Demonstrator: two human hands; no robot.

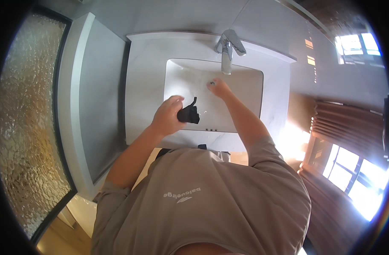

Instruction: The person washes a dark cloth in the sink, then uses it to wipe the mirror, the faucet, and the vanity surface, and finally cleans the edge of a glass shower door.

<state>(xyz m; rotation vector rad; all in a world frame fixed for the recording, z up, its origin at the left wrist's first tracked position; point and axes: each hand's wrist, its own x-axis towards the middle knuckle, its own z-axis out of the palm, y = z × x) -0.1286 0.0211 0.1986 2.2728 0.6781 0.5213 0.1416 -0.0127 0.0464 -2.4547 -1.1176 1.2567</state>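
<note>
Over the front left of the white sink basin (245, 100), my left hand (168, 115) is closed on a small dark cloth item (189, 114). A thin black strip sticks up from the cloth. My right hand (220, 88) is down inside the basin, below the tap, with its fingers curled closed. Something small and shiny shows at its fingertips; whether it is held or is part of the drain, I cannot tell. The chrome tap (227, 51) stands at the back of the basin, its spout reaching over it. No running water is visible from the spout.
A pale marbled countertop (144, 85) surrounds the basin, with a low raised edge at the back. To the left are a grey partition (103, 97) and a textured glass panel (31, 119). A brown curtain (347, 127) and a bright window (352, 174) are on the right.
</note>
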